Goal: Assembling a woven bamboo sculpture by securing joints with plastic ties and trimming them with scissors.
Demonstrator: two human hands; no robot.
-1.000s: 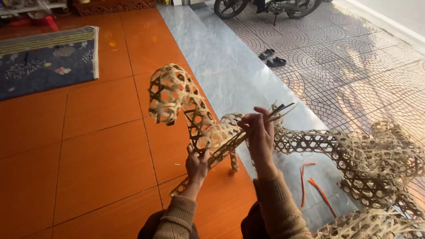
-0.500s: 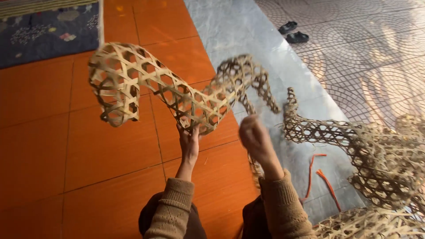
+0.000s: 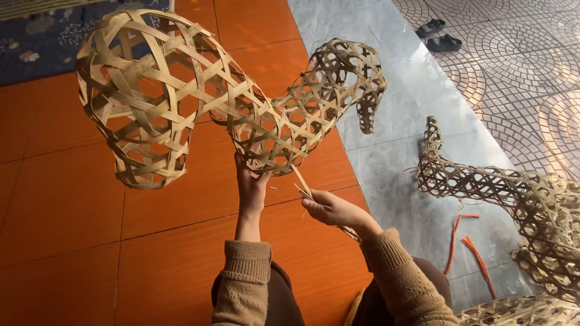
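A long curved woven bamboo form [image 3: 241, 115] was held up above the orange tiled floor [image 3: 72, 229], empty inside. The left hand [image 3: 251, 187] gripped its underside; the right hand [image 3: 329, 208] pinched a loose bamboo strip [image 3: 302, 181]. More woven pieces [image 3: 513, 199] lay along the floor's right edge

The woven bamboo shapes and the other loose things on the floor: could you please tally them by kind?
Woven bamboo shapes: 3, one held up, one lying on the grey tiles, one at the bottom edge, cut off
Orange strips: 2
Dark sandals: 2
Blue rug: 1
Total: 8
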